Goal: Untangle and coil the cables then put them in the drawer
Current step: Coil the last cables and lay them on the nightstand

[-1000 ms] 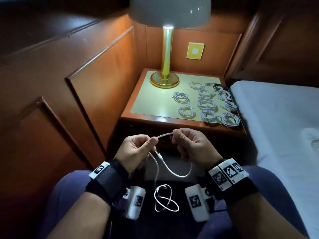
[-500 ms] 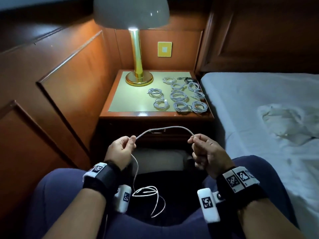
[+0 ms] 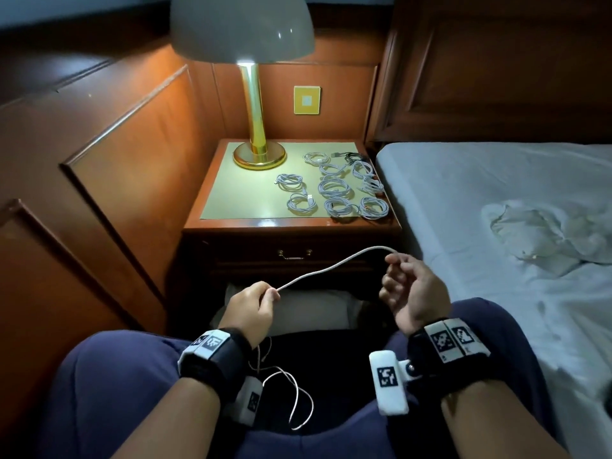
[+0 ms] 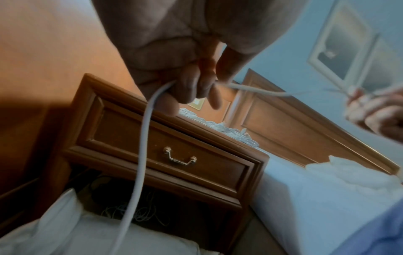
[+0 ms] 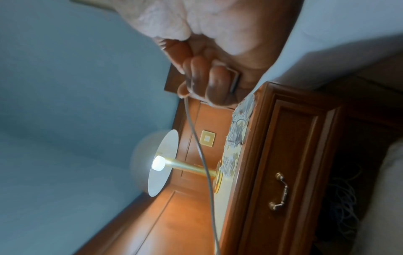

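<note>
A white cable (image 3: 331, 268) stretches between my two hands above my lap. My left hand (image 3: 255, 304) pinches it near the middle, and the slack (image 3: 294, 395) drops into loose loops between my knees. My right hand (image 3: 409, 286) pinches the plug end at its fingertips. In the left wrist view the cable (image 4: 141, 151) runs down out of my curled fingers (image 4: 185, 93). The right wrist view has the cable (image 5: 202, 155) leaving my fingertips (image 5: 196, 81). Several coiled cables (image 3: 334, 187) lie on the nightstand top (image 3: 245, 190). The drawer (image 3: 294, 255) below is shut.
A brass lamp (image 3: 253, 127) stands lit at the back left of the nightstand. The bed (image 3: 496, 226) runs along the right with a crumpled white cloth (image 3: 546, 236). Wood panelling closes off the left. A tangle of cables (image 4: 135, 214) lies in the dark space under the drawer.
My hands have drawn apart, the right one out to the right, pulling the cable span longer. The loop on my lap has loosened. The view has swung right toward the bed.
</note>
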Action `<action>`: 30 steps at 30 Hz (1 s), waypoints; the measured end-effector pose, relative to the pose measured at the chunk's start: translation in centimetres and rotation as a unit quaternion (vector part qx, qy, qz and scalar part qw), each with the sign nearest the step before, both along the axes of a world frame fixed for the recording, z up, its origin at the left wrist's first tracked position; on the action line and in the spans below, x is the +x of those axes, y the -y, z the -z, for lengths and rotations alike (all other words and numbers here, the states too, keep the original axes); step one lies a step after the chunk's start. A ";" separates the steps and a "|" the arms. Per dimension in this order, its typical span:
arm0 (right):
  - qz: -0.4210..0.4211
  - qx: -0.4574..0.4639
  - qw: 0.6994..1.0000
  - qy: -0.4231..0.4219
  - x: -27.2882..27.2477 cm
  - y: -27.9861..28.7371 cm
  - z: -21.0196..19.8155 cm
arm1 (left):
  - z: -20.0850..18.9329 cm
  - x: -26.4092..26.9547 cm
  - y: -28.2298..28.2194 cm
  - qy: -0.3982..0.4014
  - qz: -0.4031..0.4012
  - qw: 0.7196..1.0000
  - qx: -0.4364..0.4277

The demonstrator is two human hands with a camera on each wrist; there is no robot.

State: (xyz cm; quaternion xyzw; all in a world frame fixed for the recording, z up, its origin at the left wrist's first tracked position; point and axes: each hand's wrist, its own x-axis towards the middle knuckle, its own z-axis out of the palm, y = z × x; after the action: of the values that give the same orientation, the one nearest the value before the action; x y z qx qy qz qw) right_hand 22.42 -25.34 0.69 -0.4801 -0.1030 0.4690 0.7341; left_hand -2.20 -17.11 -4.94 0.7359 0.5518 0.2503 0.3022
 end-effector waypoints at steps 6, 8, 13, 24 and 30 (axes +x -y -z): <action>0.108 0.020 0.993 -0.037 1.9 -0.8 0.5 | 0.8 -0.1 -0.7 0.003 -0.009 1.000 -0.004; 0.061 0.027 0.997 0.042 0.9 -0.9 1.0 | 1.2 0.2 -0.3 0.004 0.028 1.000 0.013; -0.101 -0.014 0.943 0.316 -2.2 -1.8 3.5 | 0.9 1.4 0.7 0.049 0.184 0.980 0.063; -0.381 -0.104 0.827 0.399 -4.8 -1.7 3.0 | 0.9 1.2 0.3 0.129 0.211 0.966 0.069; -0.429 -0.084 0.862 0.257 -4.4 -1.1 1.9 | 0.0 1.4 0.4 0.086 0.214 0.973 -0.018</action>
State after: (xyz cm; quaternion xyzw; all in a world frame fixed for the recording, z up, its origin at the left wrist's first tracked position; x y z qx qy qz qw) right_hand 17.99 -24.24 -1.26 -0.5516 -0.4438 0.6045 0.3651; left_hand -0.76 -17.52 -4.91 0.8072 0.3577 0.2318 0.4084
